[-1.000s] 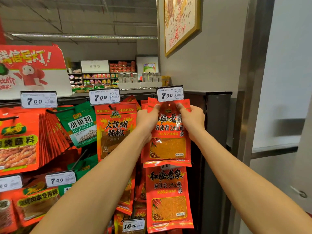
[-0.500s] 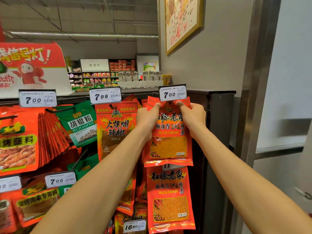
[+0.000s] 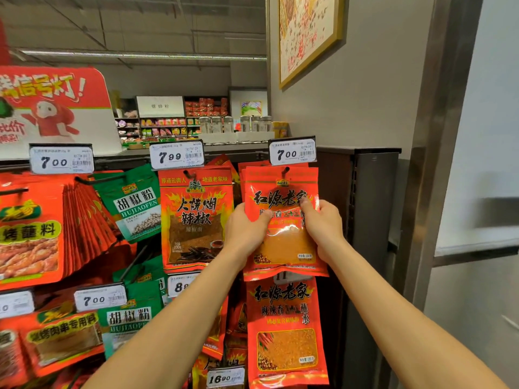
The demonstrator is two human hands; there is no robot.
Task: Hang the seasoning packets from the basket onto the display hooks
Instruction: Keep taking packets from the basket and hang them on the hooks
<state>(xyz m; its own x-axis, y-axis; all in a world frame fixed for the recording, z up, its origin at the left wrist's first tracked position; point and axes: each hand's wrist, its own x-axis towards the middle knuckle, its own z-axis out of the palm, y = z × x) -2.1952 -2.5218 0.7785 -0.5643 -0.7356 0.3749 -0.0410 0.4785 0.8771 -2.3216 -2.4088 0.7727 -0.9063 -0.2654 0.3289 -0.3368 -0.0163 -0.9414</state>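
a: why are both hands sitting so low on the red seasoning packet?

b: its punched hole is already sitting on the display hook, well above the fingers, just under the 7.00 price tag. the left hand is gripping the packet's left edge, thumb lying across the front, and the right hand is gripping the right edge the same way. my guess is they are squaring the packet so it is hanging flat against the ones behind it.

a: so the fingers are curled on it, not loose?

b: both sets are wrapping round the edges. the rear fingers are hiding behind the foil, so how hard they are pressing, i cannot tell.

a: and what is hanging around the hands?

b: below the fingers a matching lower packet is hanging on the next hook down. beside the left hand a chili powder packet is hanging. the basket is not showing anywhere.

a: so this one is looking nearly done?

b: i am judging so; only letting go is remaining.
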